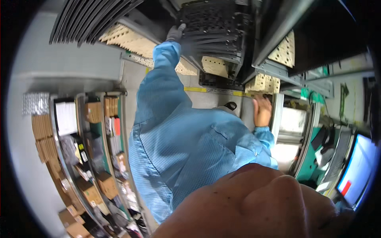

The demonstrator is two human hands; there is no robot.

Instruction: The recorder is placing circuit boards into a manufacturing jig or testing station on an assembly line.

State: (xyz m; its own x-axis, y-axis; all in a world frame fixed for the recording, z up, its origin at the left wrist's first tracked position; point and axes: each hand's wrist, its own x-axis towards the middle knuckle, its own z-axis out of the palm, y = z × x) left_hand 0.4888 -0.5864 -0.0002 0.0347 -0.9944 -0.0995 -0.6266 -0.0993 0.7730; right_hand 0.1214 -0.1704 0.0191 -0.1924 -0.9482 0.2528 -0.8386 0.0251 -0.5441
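My left hand (pixel 175 33), in a grey glove, is at the left edge of a dark perforated tray (pixel 210 19) at the top of the view. Its fingers appear closed on that edge, partly hidden against the dark surface. Below this tray, the edges of several more dark trays (pixel 218 47) show in a stack. Lower and to the right, my right hand (pixel 262 110) is bare, with its fingers extended and nothing in them. It is just below a cream perforated panel (pixel 265 83); I cannot tell whether they touch.
Thin black panels (pixel 93 18) stand in a row at upper left, above cream perforated boards (pixel 133 41). A metal frame post (pixel 283 31) rises at upper right. Shelves with cardboard boxes (pixel 106 184) line the left. A lit monitor (pixel 357 168) is far right. Yellow tape (pixel 195 89) marks the floor.
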